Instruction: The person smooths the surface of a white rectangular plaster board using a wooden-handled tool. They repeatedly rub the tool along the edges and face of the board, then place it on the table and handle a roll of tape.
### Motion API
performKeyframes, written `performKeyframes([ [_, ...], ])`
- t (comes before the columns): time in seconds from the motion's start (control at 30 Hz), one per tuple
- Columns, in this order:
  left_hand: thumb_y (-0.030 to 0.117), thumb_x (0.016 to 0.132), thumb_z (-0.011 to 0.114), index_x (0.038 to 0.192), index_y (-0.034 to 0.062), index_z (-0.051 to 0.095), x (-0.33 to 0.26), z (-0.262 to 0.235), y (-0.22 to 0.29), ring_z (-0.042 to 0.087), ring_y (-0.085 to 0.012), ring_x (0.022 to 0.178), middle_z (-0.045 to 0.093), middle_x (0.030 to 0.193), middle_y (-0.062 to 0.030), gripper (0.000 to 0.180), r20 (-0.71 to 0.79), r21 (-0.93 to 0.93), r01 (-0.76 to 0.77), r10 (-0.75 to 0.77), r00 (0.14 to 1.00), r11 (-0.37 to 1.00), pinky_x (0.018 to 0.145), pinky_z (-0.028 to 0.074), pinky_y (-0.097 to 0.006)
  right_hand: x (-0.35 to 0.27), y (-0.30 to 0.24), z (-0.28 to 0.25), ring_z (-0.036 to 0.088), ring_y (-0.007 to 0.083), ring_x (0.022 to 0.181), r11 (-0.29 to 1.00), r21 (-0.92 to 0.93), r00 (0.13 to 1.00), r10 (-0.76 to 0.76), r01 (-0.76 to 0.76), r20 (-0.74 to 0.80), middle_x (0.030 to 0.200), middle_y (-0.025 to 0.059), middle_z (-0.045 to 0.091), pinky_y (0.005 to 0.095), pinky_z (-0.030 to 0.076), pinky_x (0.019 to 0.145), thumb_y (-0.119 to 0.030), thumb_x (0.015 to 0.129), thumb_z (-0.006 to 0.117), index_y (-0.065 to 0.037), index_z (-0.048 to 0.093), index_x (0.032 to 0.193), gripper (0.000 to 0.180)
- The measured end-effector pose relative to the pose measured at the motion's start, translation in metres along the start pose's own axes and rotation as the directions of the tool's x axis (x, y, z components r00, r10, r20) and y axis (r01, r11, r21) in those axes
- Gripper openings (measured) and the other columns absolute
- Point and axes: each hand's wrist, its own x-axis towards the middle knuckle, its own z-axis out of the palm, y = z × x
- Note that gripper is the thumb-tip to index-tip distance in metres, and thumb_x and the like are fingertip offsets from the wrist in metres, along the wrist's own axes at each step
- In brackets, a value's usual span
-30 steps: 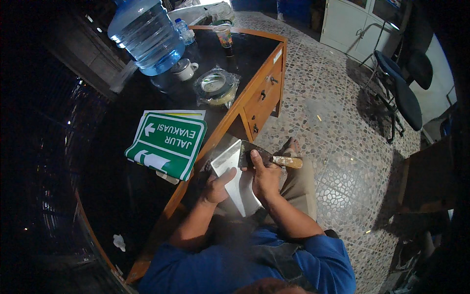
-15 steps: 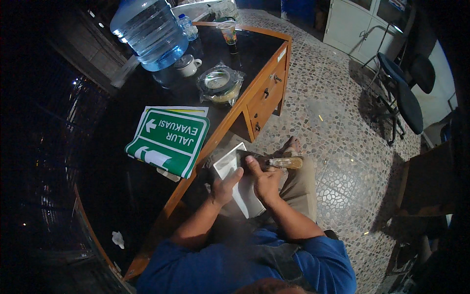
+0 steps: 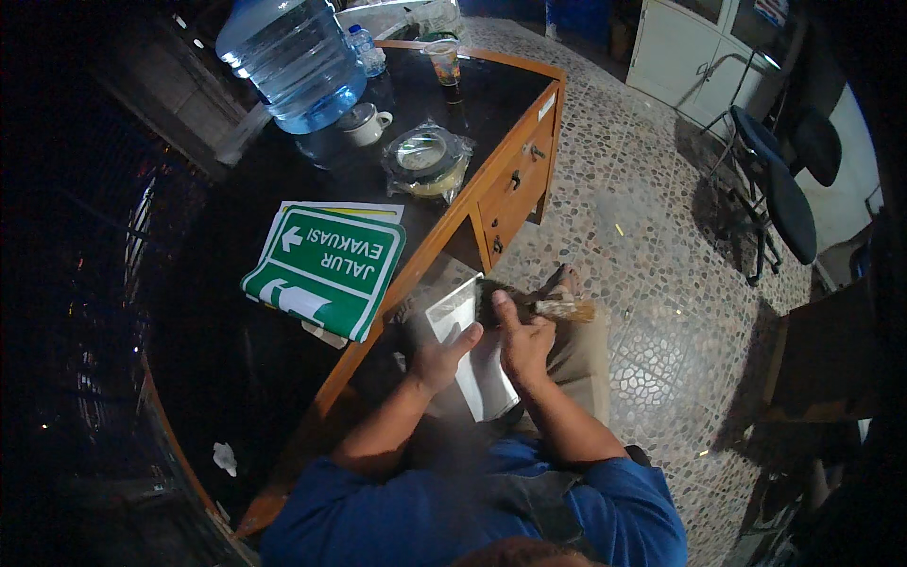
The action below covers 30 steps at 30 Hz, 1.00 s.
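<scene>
In my lap lies a tilted, white, rectangular tray-like piece [image 3: 489, 380] with a raised rim along its edges. My left hand [image 3: 444, 361] grips its left side, thumb on top and the other fingers hidden beneath. Closed round a wooden-handled tool [image 3: 565, 310] is my right hand [image 3: 525, 342], its thumb stretched along the tool. The handle points right. A wide dark end lies at the white piece's far right edge; whether it is bristles or a blade I cannot tell.
To my left stands a dark-topped wooden desk [image 3: 515, 184]. On it are green-and-white signs [image 3: 326, 269], plastic-wrapped tape rolls [image 3: 427, 163], a white mug [image 3: 363, 127], a cup [image 3: 442, 64] and a large water bottle [image 3: 293, 71]. A dark chair [image 3: 784, 203] stands at right on the pebbled floor.
Both hands, the white piece and the wooden-handled tool have shifted slightly to the right. Both grips stay the same.
</scene>
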Motion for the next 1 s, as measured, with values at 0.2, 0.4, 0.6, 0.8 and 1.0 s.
performKeyframes([
  [0.2, 0.023, 0.098, 0.066, 0.136, 0.0019, 0.055, 0.009, -0.001, -0.014, 0.057, -0.0205, 0.123, 0.062, 0.130, -0.0087, 0.046, 0.010, -0.040, -0.064, 0.064, 0.998, 0.997, 0.106, 0.043, -0.036, -0.003, -0.008, -0.002, 0.065, 0.0134, 0.085, 0.996, 0.075, 0.999, -0.048, 0.047, 0.014, 0.095, 0.0072, 0.072, 0.0273, 0.051, 0.080, -0.022, 0.087, 0.082, 0.005, 0.071, 0.099, 0.031],
  [0.4, 0.029, 0.097, 0.069, 0.133, 0.0013, 0.058, 0.012, 0.015, 0.014, 0.058, -0.0172, 0.118, 0.064, 0.124, -0.0069, 0.047, 0.143, -0.180, -0.027, 0.053, 0.988, 0.983, 0.104, 0.044, -0.034, -0.001, -0.003, -0.008, 0.064, 0.0111, 0.082, 0.992, 0.121, 0.998, -0.035, 0.028, 0.053, 0.093, 0.0061, 0.071, 0.0256, 0.051, 0.077, -0.018, 0.090, 0.080, 0.007, 0.066, 0.108, 0.034],
  [0.6, 0.043, 0.095, 0.071, 0.137, 0.0018, 0.054, 0.020, 0.021, 0.027, 0.056, -0.0164, 0.119, 0.062, 0.125, -0.0053, 0.061, 0.231, -0.179, -0.132, 0.172, 0.958, 0.975, 0.103, 0.043, -0.034, -0.004, 0.010, -0.003, 0.066, 0.0118, 0.084, 0.978, 0.132, 0.983, -0.172, 0.161, 0.072, 0.095, 0.0065, 0.073, 0.0271, 0.052, 0.077, -0.017, 0.091, 0.079, 0.005, 0.070, 0.102, 0.027],
  [0.8, 0.052, 0.086, 0.078, 0.136, 0.0051, 0.054, 0.024, 0.024, 0.018, 0.060, -0.0182, 0.110, 0.064, 0.122, -0.0055, 0.072, 0.160, -0.112, -0.100, 0.117, 0.980, 0.989, 0.096, 0.047, -0.035, -0.001, 0.016, -0.001, 0.064, 0.0141, 0.075, 0.969, 0.014, 0.969, -0.248, 0.248, -0.017, 0.084, 0.0077, 0.070, 0.0282, 0.051, 0.070, -0.027, 0.090, 0.080, 0.006, 0.071, 0.090, 0.034],
  [1.0, 0.054, 0.085, 0.078, 0.141, 0.0013, 0.051, 0.027, 0.019, 0.018, 0.057, -0.0206, 0.124, 0.061, 0.134, -0.0094, 0.082, 0.251, -0.122, -0.098, 0.127, 0.960, 0.988, 0.109, 0.042, -0.037, 0.002, 0.016, -0.001, 0.059, 0.0086, 0.069, 0.985, 0.067, 0.988, -0.157, 0.157, -0.016, 0.082, 0.0041, 0.067, 0.0240, 0.046, 0.059, -0.028, 0.090, 0.080, 0.002, 0.068, 0.087, 0.033],
])
